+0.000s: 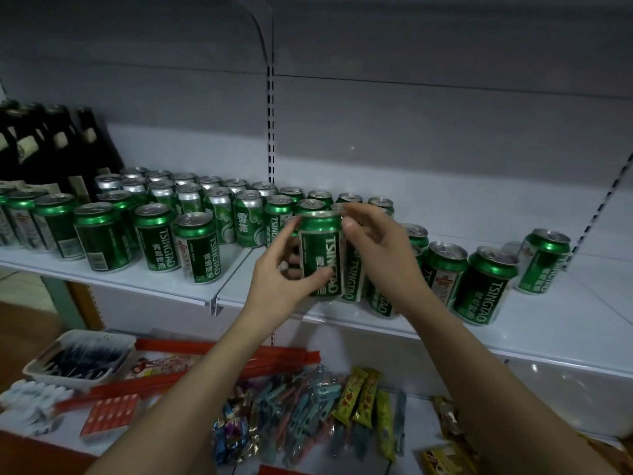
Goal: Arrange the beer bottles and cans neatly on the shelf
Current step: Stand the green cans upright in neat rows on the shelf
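Green Tsingtao can (321,255) held upright near front edge of white shelf (534,323), gripped by left hand (284,269), thumb across label. Right hand (376,248) pinches can rim. More cans (191,217) ranked behind, toward left; dark bottles (51,145) at far left.

Head view looks down, close, at the shelf (445,323).

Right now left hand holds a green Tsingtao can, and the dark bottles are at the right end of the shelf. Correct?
Not quite. The left hand does hold the can, but the bottles stand at the left end of the shelf, not the right. The head view shows it.
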